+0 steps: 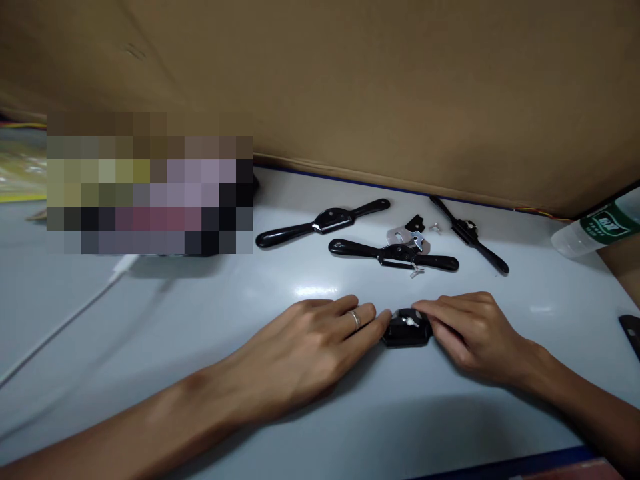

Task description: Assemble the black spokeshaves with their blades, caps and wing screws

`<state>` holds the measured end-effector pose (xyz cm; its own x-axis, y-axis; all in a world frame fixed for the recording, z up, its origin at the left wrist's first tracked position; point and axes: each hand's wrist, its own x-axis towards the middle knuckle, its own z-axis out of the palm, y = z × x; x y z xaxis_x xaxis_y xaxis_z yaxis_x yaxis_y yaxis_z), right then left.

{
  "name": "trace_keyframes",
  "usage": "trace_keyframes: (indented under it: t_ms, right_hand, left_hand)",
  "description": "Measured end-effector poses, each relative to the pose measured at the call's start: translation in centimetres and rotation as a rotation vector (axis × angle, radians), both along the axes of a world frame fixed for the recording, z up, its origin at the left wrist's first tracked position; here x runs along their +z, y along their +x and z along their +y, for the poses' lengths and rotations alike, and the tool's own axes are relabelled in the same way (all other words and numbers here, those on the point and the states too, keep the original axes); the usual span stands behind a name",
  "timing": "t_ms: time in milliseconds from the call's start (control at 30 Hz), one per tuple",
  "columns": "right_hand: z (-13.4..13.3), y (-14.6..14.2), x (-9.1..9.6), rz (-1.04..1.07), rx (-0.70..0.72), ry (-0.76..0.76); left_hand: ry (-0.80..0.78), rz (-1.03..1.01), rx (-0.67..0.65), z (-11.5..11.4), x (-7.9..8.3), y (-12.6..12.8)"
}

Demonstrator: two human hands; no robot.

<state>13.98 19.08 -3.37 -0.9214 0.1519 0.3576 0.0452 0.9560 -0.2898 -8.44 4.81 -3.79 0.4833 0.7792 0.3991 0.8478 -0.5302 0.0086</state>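
The black spokeshave lay low over the desk in front of the person, its dark body bared between the two hands, with a small silver wing screw on top. The left hand, wearing a ring, had its grip closed over the tool's left end, hiding the handle there. The right hand had its grip closed on the other end, fingertips beside the body. Just beyond them I saw a second spokeshave, with a loose wing screw at its near edge. A silver plate and a black plate sat behind it. Farther left rested a third spokeshave; to the right, a fourth spokeshave lay slantwise. Near the right edge was a bottle with a green label; a white cable crossed the left side. Brown cardboard walled the back.
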Motion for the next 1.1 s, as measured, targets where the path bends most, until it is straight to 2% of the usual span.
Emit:
trace_keyframes:
  t_ms: [167,267,833,1100]
  right_hand:
    - [-0.04,0.12,-0.10,-0.032,-0.017,-0.016]
    - [-0.06,0.16,-0.08,-0.047,-0.011,-0.002]
    - [-0.18,-0.06,0.44,-0.024,0.006,0.037]
    - [-0.06,-0.13,0.39,-0.025,0.010,0.023]
  left_hand:
    - [-0.164,-0.070,0.051,-0.08,-0.56,-0.07]
    - [-0.207,-0.082,0.042,-0.12,-0.51,-0.17]
    - [-0.192,-0.088,0.000,-0.09,-0.27,-0.35]
    - [-0.139,-0.074,0.025,-0.01,-0.23,0.00]
